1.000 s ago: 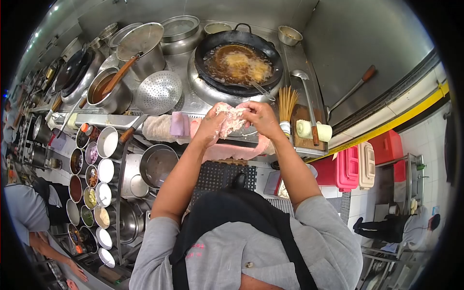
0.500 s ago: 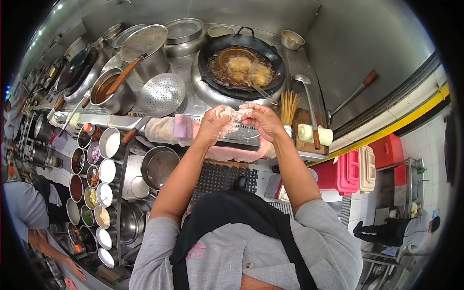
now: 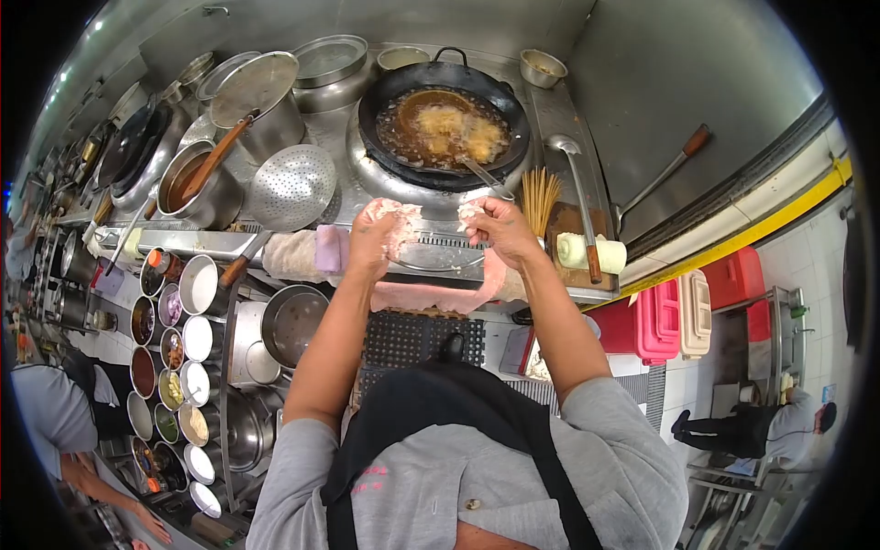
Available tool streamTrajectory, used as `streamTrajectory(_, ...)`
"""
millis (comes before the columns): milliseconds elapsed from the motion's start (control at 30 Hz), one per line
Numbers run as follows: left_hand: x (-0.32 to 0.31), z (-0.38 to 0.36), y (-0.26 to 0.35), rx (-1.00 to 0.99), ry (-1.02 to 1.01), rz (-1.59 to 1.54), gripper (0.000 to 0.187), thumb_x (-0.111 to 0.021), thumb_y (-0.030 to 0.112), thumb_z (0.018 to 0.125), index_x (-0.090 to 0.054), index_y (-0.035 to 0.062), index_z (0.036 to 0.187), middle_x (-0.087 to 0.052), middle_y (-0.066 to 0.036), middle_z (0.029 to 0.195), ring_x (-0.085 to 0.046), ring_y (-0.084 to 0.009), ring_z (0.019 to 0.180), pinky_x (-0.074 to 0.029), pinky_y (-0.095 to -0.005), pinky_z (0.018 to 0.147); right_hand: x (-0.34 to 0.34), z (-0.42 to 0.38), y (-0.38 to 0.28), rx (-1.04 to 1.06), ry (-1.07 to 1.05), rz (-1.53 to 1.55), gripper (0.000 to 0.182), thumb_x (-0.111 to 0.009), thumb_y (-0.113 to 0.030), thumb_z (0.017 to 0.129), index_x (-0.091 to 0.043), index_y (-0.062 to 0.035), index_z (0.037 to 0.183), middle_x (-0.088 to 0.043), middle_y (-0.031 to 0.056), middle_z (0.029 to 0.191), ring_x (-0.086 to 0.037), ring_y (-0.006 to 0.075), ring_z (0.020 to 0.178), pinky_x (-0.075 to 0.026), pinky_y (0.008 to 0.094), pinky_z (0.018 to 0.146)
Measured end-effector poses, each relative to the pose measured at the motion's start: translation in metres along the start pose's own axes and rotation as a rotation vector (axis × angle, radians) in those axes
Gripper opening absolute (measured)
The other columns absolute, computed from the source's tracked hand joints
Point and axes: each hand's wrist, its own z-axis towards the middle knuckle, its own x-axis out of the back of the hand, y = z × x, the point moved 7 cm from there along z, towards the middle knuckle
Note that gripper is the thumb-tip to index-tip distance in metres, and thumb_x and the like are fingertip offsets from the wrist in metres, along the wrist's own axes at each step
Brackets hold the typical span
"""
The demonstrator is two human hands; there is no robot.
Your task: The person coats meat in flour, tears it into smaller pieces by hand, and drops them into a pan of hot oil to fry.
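Pale, crumb-coated food [image 3: 403,229] is held in my left hand [image 3: 370,240], its fingers closed round it. My right hand [image 3: 506,229] pinches a smaller coated piece [image 3: 471,214]. The hands are apart, above the counter's front edge, just below the black wok [image 3: 515,119]. Golden pieces [image 3: 449,128] fry in the wok's bubbling brown oil, where a metal utensil [image 3: 486,176] leans over the near rim. A perforated ladle [image 3: 291,187] lies left of the wok.
Wooden skewers [image 3: 540,197] stand right of the wok, beside a long ladle [image 3: 581,192]. Pots, one a saucepan [image 3: 225,197], fill the left. Several bowls of ingredients, one a white bowl [image 3: 198,284], line the lower left. Co-workers [image 3: 55,403] [image 3: 779,431] stand at both sides.
My hands have moved apart, and the coated food between them is now in two separate portions. The view has shifted slightly.
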Motion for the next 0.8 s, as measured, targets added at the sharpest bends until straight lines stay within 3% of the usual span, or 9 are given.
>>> streamTrajectory(33, 0.007, 0.001, 0.001, 0.009, -0.036, 0.006, 0.018, -0.053, 0.002, 0.092, -0.054, -0.0014, 0.109, -0.067, -0.015, 0.101, -0.07, -0.0239, 0.085, -0.061, -0.0363, 0.073, 0.005, 0.001, -0.001, -0.004, -0.01, 0.04, 0.008, -0.061, -0.006, 0.093, -0.061, -0.0015, 0.1, -0.064, 0.0035, 0.087, -0.061, 0.0092, 0.07, -0.052, 0.023, 0.062)
streamTrajectory(133, 0.014, 0.0, 0.0, 0.029, -0.071, -0.013, 0.019, -0.054, 0.003, 0.092, -0.053, -0.002, 0.111, -0.066, -0.017, 0.103, -0.07, -0.0241, 0.086, -0.062, -0.0368, 0.073, 0.021, 0.004, -0.012, 0.016, 0.003, 0.148, 0.014, -0.059, -0.011, 0.096, -0.063, 0.0015, 0.102, -0.064, 0.0052, 0.088, -0.061, 0.0111, 0.074, -0.053, 0.0233, 0.066)
streamTrajectory(167, 0.024, 0.003, -0.005, 0.05, -0.087, 0.027, 0.022, -0.055, 0.005, 0.091, -0.053, -0.0024, 0.111, -0.065, -0.017, 0.104, -0.07, -0.0248, 0.088, -0.061, -0.0373, 0.074, 0.028, 0.006, -0.015, 0.03, -0.046, 0.167, 0.02, -0.057, -0.014, 0.098, -0.062, 0.003, 0.107, -0.065, 0.0073, 0.092, -0.064, 0.0148, 0.081, -0.056, 0.026, 0.071)
streamTrajectory(267, 0.034, 0.0, -0.015, 0.074, -0.075, 0.006, 0.021, -0.057, 0.006, 0.09, -0.053, -0.0013, 0.11, -0.066, -0.017, 0.102, -0.069, -0.0242, 0.086, -0.061, -0.0368, 0.072, 0.05, 0.01, -0.029, -0.006, 0.104, 0.247, 0.024, -0.056, -0.015, 0.099, -0.059, 0.0047, 0.112, -0.065, 0.0104, 0.097, -0.066, 0.0194, 0.088, -0.057, 0.0304, 0.077)
streamTrajectory(300, 0.028, -0.004, -0.012, 0.05, -0.052, -0.016, 0.02, -0.058, 0.007, 0.09, -0.054, -0.0002, 0.108, -0.066, -0.016, 0.1, -0.069, -0.0233, 0.083, -0.06, -0.0361, 0.07, 0.059, 0.012, -0.033, 0.002, 0.115, 0.222, 0.026, -0.051, -0.009, 0.099, -0.055, 0.0075, 0.118, -0.065, 0.0149, 0.103, -0.067, 0.0241, 0.097, -0.058, 0.0339, 0.083)
streamTrajectory(433, 0.036, -0.007, -0.019, 0.077, -0.046, 0.008, 0.019, -0.057, 0.006, 0.089, -0.054, 0.0006, 0.106, -0.065, -0.015, 0.099, -0.068, -0.0237, 0.084, -0.06, -0.0367, 0.07, 0.086, 0.021, -0.051, 0.052, 0.186, 0.198, 0.033, -0.041, 0.005, 0.091, -0.051, 0.0104, 0.122, -0.064, 0.0205, 0.111, -0.066, 0.0284, 0.105, -0.055, 0.0346, 0.094)
streamTrajectory(533, 0.035, -0.013, -0.016, 0.08, -0.008, 0.01, 0.019, -0.056, 0.006, 0.089, -0.053, 0.0004, 0.107, -0.065, -0.016, 0.101, -0.068, -0.0246, 0.087, -0.06, -0.0371, 0.073, 0.115, 0.049, -0.056, 0.062, 0.25, -0.101, 0.033, -0.041, 0.006, 0.09, -0.051, 0.0105, 0.121, -0.065, 0.0192, 0.108, -0.067, 0.0263, 0.1, -0.056, 0.0329, 0.091)
streamTrajectory(567, 0.033, -0.016, -0.015, 0.081, -0.003, -0.003, 0.019, -0.056, 0.005, 0.089, -0.053, 0.0003, 0.108, -0.065, -0.016, 0.101, -0.068, -0.0248, 0.088, -0.06, -0.0372, 0.075, 0.127, 0.061, -0.056, 0.128, 0.27, -0.132, 0.028, -0.045, 0.002, 0.092, -0.055, 0.0135, 0.115, -0.067, 0.0203, 0.1, -0.07, 0.0255, 0.086, -0.059, 0.0323, 0.079)
streamTrajectory(800, 0.039, -0.028, -0.015, 0.103, 0.0, 0.026, 0.021, -0.055, 0.003, 0.089, -0.053, -0.0009, 0.11, -0.065, -0.016, 0.105, -0.068, -0.0249, 0.094, -0.058, -0.0375, 0.083, 0.185, 0.148, -0.068, 0.074, 0.566, -0.754, 0.016, -0.06, -0.007, 0.087, -0.067, 0.0009, 0.098, -0.07, 0.0077, 0.082, -0.067, 0.0131, 0.061, -0.051, 0.0258, 0.048)
